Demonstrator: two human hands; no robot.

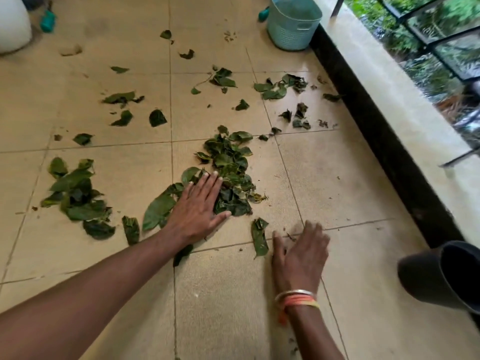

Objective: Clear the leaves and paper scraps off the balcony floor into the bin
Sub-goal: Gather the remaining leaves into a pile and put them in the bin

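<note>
- Far left, mid-height: a leaf clump [75, 196] sits on the tiled floor [104, 255], off on its own.
- Left of centre: the left hand [200, 206] is flat, fingers straight and close together, pressing on the near-left edge of the big leaf pile [228, 162] in the middle of the frame.
- Just below that pile: a single leaf [259, 237] lies on the tile, right beside the other hand's thumb.
- Upper half: loose leaves [272, 90] are scattered over the tiles.
- Top, right of centre: a teal basket [293, 22] stands against the ledge [389, 113].
- Lower, right of centre: the right hand [301, 253] is palm down with fingers relaxed and nothing in it. It's a bit blurry, and there are bangles [296, 298] on the wrist.
- Lower right edge: the dark bin [441, 276] is partly cut off by the frame and well apart from the pile.
</note>
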